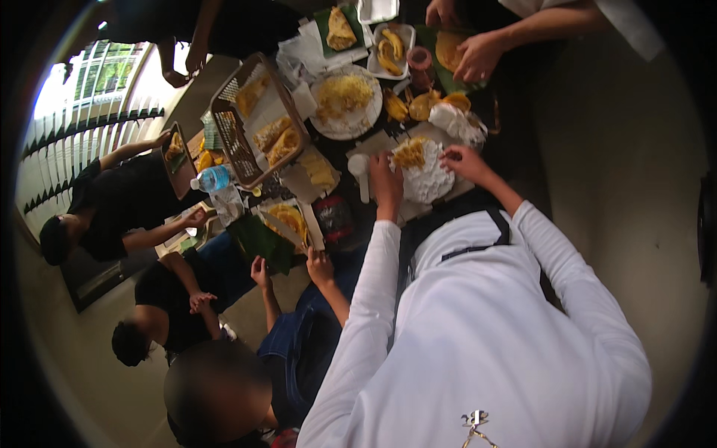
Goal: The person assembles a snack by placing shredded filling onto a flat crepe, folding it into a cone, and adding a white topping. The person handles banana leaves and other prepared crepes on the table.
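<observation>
Left hand [386,179] just left of the yellow food [409,155] at upper centre of the frame, nearer than right hand [464,164] across on the right, either grip impossible to tell!

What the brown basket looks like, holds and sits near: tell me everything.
The basket is brown and rectangular with rounded corners; its openwork walls look like plastic. It sits slantwise in view, opening upward, left of the round plate of yellow food. White paper lines it, with golden folded pieces resting inside.
</observation>
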`<state>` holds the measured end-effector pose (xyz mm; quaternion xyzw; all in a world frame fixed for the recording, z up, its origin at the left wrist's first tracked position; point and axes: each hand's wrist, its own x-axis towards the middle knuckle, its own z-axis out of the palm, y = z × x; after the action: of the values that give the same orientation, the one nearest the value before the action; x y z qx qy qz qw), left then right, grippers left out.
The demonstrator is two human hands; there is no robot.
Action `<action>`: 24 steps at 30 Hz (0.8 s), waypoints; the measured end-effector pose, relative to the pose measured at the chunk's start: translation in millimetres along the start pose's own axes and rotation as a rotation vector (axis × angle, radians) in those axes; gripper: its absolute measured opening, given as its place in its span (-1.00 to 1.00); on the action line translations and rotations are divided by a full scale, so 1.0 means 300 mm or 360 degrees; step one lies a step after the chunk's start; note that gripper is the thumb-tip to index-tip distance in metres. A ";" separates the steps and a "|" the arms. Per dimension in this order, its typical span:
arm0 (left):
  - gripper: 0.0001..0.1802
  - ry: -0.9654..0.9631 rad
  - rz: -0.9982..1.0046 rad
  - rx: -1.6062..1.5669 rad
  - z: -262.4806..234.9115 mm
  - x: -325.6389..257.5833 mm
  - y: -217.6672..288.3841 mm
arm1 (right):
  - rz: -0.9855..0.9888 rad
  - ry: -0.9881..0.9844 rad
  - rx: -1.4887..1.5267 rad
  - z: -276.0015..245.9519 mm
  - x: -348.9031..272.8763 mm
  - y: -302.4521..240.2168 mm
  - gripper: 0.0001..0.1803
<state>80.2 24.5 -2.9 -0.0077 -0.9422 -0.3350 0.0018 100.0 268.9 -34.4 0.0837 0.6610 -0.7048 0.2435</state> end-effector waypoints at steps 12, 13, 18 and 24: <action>-0.60 0.0118 -0.0094 -0.0301 -0.007 -0.117 0.158 | 0.0039 -0.0059 -0.0202 -0.019 -0.023 -0.037 -0.78; -0.60 0.0136 0.0008 -0.0282 -0.018 -0.139 0.167 | 0.0125 -0.0085 -0.0215 -0.006 -0.032 -0.065 -0.74; -0.63 0.0091 -0.0065 -0.0637 -0.095 -0.207 0.286 | 0.0307 -0.0278 -0.0021 0.065 -0.040 -0.176 -0.62; -0.66 0.0061 -0.0093 -0.0597 -0.106 -0.221 0.282 | 0.0298 -0.0304 0.0150 0.132 0.027 -0.153 -0.68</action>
<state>147.7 69.0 74.6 0.0257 -0.8628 -0.5048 0.0086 80.0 229.0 7.4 0.0888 0.5903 -0.7141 0.3657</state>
